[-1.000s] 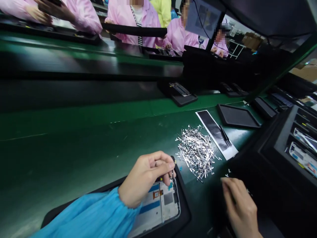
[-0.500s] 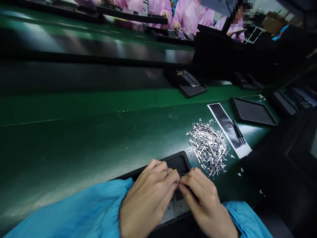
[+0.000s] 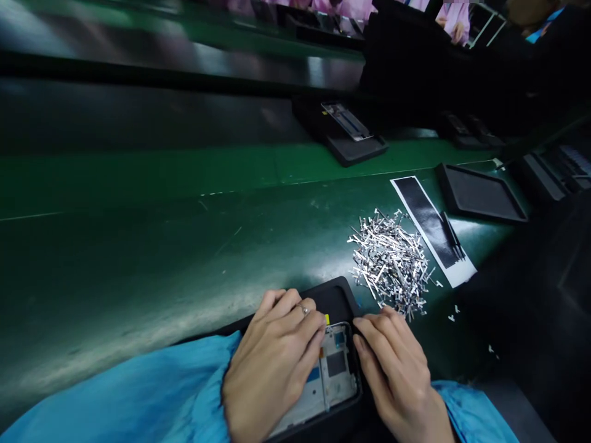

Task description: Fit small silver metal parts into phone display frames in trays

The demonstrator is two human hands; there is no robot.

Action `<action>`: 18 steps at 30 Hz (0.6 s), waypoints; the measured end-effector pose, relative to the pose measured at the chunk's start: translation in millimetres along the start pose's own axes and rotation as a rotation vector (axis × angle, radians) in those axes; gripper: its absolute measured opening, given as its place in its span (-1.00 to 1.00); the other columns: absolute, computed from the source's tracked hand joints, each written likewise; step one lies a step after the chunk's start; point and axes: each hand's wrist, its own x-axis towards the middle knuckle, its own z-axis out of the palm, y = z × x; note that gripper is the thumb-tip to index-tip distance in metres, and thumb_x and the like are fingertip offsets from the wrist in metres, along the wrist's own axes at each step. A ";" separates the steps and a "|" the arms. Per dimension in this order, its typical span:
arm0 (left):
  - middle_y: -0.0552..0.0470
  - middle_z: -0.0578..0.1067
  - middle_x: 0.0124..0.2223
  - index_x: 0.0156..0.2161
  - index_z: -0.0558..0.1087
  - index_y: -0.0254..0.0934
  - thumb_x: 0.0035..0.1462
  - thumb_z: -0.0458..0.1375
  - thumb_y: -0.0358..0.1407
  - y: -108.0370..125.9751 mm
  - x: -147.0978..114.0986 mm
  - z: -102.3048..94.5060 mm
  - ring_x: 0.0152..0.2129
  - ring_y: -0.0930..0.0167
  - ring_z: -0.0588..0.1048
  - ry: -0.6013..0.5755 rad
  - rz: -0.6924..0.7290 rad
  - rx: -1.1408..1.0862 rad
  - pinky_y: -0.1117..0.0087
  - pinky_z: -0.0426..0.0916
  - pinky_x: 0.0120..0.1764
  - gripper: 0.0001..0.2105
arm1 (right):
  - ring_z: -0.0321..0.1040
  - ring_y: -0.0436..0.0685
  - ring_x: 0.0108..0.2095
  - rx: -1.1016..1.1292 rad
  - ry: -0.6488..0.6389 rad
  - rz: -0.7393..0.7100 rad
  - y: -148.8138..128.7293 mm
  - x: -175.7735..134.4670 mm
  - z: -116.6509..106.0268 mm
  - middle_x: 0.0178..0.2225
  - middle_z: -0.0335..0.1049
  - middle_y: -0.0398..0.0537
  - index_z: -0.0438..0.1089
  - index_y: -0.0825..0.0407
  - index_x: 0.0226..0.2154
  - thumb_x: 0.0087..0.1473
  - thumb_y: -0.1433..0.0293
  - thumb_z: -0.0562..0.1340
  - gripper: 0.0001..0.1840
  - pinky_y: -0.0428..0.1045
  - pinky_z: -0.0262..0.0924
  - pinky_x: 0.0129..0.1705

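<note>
A silver phone frame [image 3: 339, 369], with a dark square patch and a blue part, lies in a black tray [image 3: 329, 296] at the bottom centre. My left hand [image 3: 277, 363], wearing a ring, covers the left part of the frame. Its fingers are curled and closed by the frame's top edge, the fingertips partly hidden. At the tray's right side is my right hand [image 3: 397, 363], fingers bent and pressed together, with thumb and index close at the rim. Whatever either hand may hold does not show. A yellow tab [image 3: 327, 319] sticks out beside my left fingertips.
Beyond my right hand lies a heap of small silver strips [image 3: 390, 261]. A black-and-white sheet [image 3: 429, 221] carries dark tweezers [image 3: 452, 235]. Farther back are a shallow black tray [image 3: 480, 194] and another phone frame [image 3: 348, 122] in a tray. People in pink work across the bench.
My right hand has moved right, away from my left, uncovering more of the phone frame. The left hand has stayed nearly in place. The view has tilted down slightly.
</note>
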 end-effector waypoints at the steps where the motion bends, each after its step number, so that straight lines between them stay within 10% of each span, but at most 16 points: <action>1: 0.02 0.39 -0.44 -0.48 0.36 -0.29 0.12 -0.15 -0.45 -0.3 0.0 1.6 -0.45 0.37 0.25 0.002 0.015 0.025 0.28 0.12 -0.33 -0.73 | 0.24 0.08 -0.31 0.001 -0.016 -0.021 0.0 -2.6 -0.4 -0.36 0.31 0.05 0.27 0.25 -0.21 0.03 0.61 0.03 -0.76 0.07 0.12 -0.08; 18: 0.03 0.38 -0.49 -0.49 0.36 -0.33 0.10 -0.07 -0.48 0.8 -2.1 14.8 -0.51 0.42 0.29 0.124 0.062 0.031 0.29 0.14 -0.29 -0.78 | 0.24 0.16 -0.25 -0.080 -0.025 -0.224 -1.4 -25.4 26.0 -0.18 0.33 0.16 0.32 0.30 -0.23 0.08 0.55 -0.10 -0.65 0.07 0.06 -0.09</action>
